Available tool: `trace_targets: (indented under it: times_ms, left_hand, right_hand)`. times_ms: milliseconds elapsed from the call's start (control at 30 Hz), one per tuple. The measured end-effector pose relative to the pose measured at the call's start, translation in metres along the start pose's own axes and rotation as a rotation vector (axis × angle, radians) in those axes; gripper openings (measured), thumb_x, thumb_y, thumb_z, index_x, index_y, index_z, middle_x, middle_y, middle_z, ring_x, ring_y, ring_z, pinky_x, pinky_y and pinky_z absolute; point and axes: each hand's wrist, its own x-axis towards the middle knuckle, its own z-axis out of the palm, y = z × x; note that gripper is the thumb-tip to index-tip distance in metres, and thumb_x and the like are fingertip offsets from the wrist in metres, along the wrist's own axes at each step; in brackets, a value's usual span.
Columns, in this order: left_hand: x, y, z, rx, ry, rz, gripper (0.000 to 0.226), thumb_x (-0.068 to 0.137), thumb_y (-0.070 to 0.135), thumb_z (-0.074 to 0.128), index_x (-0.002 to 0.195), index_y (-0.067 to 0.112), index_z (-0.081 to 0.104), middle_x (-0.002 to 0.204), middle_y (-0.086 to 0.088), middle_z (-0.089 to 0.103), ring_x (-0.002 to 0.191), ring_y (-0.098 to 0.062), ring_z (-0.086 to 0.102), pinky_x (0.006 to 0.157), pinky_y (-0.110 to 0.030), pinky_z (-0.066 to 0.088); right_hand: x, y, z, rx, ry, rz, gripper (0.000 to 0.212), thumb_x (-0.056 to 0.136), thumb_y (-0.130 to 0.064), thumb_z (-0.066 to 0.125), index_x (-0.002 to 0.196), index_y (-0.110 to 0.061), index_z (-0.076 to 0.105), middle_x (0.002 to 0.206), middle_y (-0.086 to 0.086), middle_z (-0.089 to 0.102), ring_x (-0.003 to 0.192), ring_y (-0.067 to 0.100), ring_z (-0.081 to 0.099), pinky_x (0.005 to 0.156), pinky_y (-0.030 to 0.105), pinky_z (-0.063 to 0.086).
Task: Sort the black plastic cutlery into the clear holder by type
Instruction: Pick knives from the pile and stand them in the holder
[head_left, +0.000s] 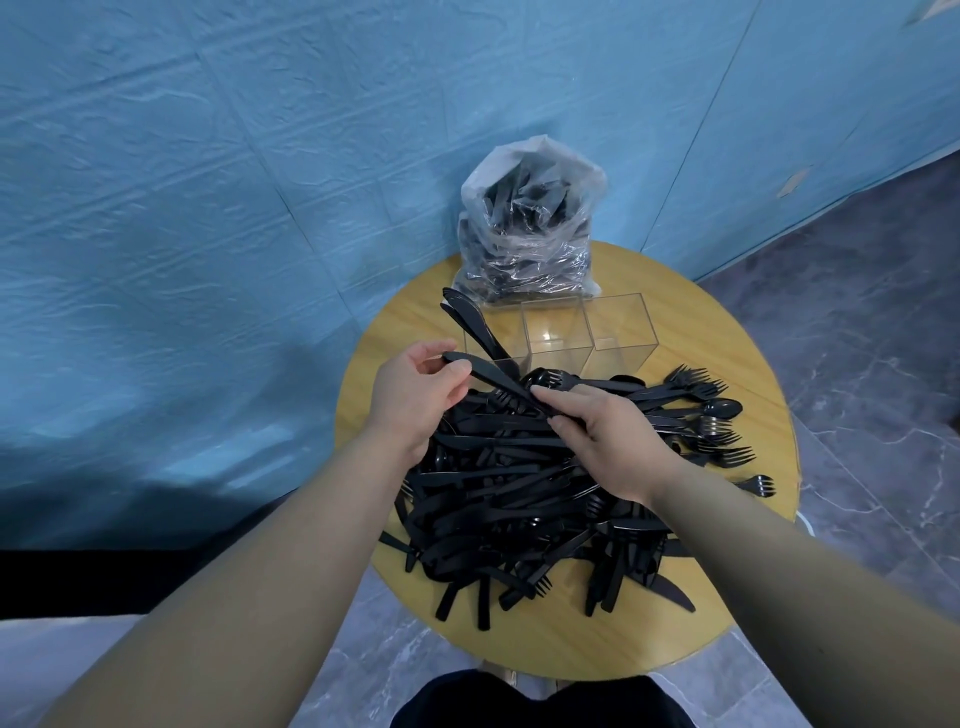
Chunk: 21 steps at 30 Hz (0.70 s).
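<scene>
Both forearms are bare from elbow to wrist, with no sleeve in view. The left hand (415, 395) and right hand (613, 436) carry no gloves, rings, watch or wristband. At the bottom edge of the view, dark trousers (540, 701) cover the legs.

Blue textured wall (208, 182), grey marble floor (857, 312), round wooden table (571, 639)

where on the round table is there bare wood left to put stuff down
Bare wood shows on the round table along the near rim, below the cutlery pile, and in a strip at the left rim beside the clear holder. A smaller patch lies right of the holder. The middle and right are crowded with cutlery.
</scene>
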Motion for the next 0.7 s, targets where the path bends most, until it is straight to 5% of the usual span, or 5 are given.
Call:
trace_targets:
  times_ms: [233, 367, 500, 600, 700]
  left_hand:
    - [-0.004, -0.001, 0.004, 0.117, -0.038, -0.012, 0.021, 0.098, 0.013, 0.049, 0.114, 0.019, 0.061, 0.098, -0.003, 0.07, 0.079, -0.008, 0.067, 0.062, -0.019, 0.049]
    - [-0.003, 0.004, 0.005, 0.164, 0.004, 0.051, 0.015, 0.095, 0.012, 0.052, 0.105, 0.022, 0.058, 0.089, -0.006, 0.068, 0.069, -0.004, 0.064, 0.061, -0.02, 0.049]
    - [-0.002, 0.03, -0.001, 0.283, 0.093, 0.247, 0.021, 0.095, 0.007, 0.051, 0.087, 0.027, 0.053, 0.081, 0.002, 0.063, 0.061, 0.001, 0.061, 0.062, -0.02, 0.054]
    - [0.005, 0.054, -0.011, 0.367, 0.201, 0.462, 0.027, 0.094, 0.01, 0.053, 0.084, 0.035, 0.051, 0.078, 0.01, 0.062, 0.07, -0.003, 0.065, 0.07, -0.026, 0.054]
    - [0.014, 0.06, -0.015, 0.504, 0.241, 0.596, 0.019, 0.094, 0.012, 0.054, 0.087, 0.029, 0.053, 0.074, 0.015, 0.061, 0.069, 0.006, 0.063, 0.07, -0.015, 0.048]
  right_hand:
    - [0.004, 0.0, -0.001, -0.009, 0.104, -0.005, 0.04, 0.097, -0.013, 0.049, 0.136, -0.025, 0.051, 0.096, -0.001, 0.059, 0.087, 0.014, 0.051, 0.07, 0.009, 0.034]
    - [0.009, -0.004, 0.0, -0.005, 0.073, -0.019, 0.042, 0.097, -0.014, 0.05, 0.137, -0.028, 0.049, 0.097, 0.0, 0.058, 0.088, 0.016, 0.052, 0.075, 0.019, 0.036]
    - [0.019, -0.012, 0.0, -0.101, 0.062, -0.03, 0.051, 0.096, -0.023, 0.052, 0.145, -0.023, 0.037, 0.132, 0.0, 0.051, 0.118, 0.019, 0.046, 0.098, 0.028, 0.039]
    - [0.027, -0.013, -0.003, -0.25, 0.053, 0.002, 0.057, 0.098, -0.027, 0.046, 0.149, -0.017, 0.025, 0.151, -0.001, 0.032, 0.139, 0.021, 0.025, 0.112, 0.03, 0.023]
    - [0.036, -0.012, -0.004, -0.365, -0.028, -0.003, 0.06, 0.099, -0.029, 0.042, 0.151, -0.014, 0.017, 0.157, 0.001, 0.02, 0.146, 0.021, 0.011, 0.118, 0.032, 0.012]
